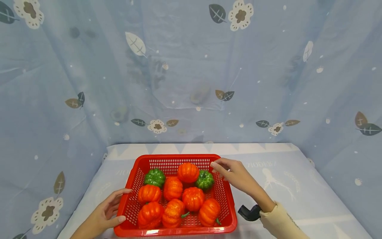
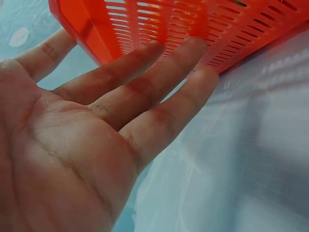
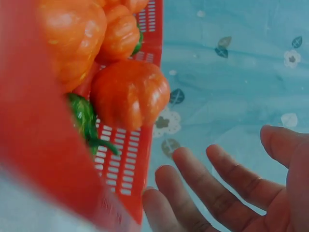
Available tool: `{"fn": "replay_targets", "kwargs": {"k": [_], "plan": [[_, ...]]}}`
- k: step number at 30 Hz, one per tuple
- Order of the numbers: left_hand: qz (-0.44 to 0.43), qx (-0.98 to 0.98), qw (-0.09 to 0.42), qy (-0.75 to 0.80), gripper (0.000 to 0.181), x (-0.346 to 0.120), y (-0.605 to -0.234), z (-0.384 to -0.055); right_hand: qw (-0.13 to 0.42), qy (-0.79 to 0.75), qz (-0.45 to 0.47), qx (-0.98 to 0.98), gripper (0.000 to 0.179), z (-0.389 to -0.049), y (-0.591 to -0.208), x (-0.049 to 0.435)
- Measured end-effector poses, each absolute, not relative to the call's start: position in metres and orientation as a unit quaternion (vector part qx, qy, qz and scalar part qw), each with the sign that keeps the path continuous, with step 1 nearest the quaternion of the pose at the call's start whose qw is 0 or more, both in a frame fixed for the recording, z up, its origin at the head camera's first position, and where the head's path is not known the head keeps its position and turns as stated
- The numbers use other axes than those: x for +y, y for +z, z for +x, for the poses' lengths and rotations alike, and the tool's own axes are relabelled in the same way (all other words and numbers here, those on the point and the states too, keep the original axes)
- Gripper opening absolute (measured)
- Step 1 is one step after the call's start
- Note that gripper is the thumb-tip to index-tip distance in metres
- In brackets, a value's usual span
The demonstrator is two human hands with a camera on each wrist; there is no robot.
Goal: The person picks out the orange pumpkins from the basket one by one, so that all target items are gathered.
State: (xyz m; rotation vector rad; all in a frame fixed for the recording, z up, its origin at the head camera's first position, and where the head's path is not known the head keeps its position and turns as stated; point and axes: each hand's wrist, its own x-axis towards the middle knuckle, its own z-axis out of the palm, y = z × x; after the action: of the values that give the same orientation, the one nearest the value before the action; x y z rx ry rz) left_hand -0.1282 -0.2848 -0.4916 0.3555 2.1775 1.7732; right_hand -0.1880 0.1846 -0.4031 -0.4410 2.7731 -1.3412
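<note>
A red plastic basket [image 1: 176, 229] with slotted walls stands on the table and holds several orange pumpkins [image 1: 193, 199]. Two green pumpkins [image 1: 155, 178] are at its back left and back right. At the basket's left side is my left hand [image 1: 104, 212], its index finger and thumb at the rim. The left wrist view shows nearly straight fingers [image 2: 159, 116] against the slotted outer wall. My right hand [image 1: 234, 172] hovers by the back right corner, near the second green pumpkin [image 1: 205, 180]. In the right wrist view its spread fingers [image 3: 212, 193] hold nothing.
A pale printed cloth [image 1: 277, 186] covers the table under the basket. Blue curtains [image 1: 185, 76] with leaves and flowers hang behind and on both sides. A black strap-like piece [image 1: 250, 212] sits at the right wrist, beside a cream sleeve [image 1: 277, 220].
</note>
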Motion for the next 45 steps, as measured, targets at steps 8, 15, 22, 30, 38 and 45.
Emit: {"fn": "replay_targets", "kwargs": {"k": [8,15,22,30,38,45], "plan": [[0.126,0.757,0.15,0.623,0.064,-0.284,-0.493,-0.127,0.066,-0.448,-0.164,0.876,0.043,-0.207,-0.41,0.152],[0.133,0.765,0.126,0.618,0.06,-0.283,-0.497,-0.128,0.075,-0.416,-0.157,0.893,0.045,-0.218,-0.41,0.135],[0.14,0.762,0.114,0.622,0.061,-0.28,-0.497,-0.128,0.095,-0.365,-0.146,0.915,0.058,-0.228,-0.415,0.126],[0.139,0.761,0.123,0.621,0.061,-0.28,-0.499,-0.129,0.119,-0.342,-0.163,0.918,0.064,-0.232,-0.425,0.114],[0.149,0.749,0.12,0.635,0.061,-0.278,-0.501,-0.131,0.143,-0.396,-0.148,0.895,0.059,-0.228,-0.426,0.104],[0.169,0.728,0.159,0.645,0.066,-0.283,-0.495,-0.133,0.127,-0.442,-0.146,0.876,0.048,-0.228,-0.431,0.09]]}}
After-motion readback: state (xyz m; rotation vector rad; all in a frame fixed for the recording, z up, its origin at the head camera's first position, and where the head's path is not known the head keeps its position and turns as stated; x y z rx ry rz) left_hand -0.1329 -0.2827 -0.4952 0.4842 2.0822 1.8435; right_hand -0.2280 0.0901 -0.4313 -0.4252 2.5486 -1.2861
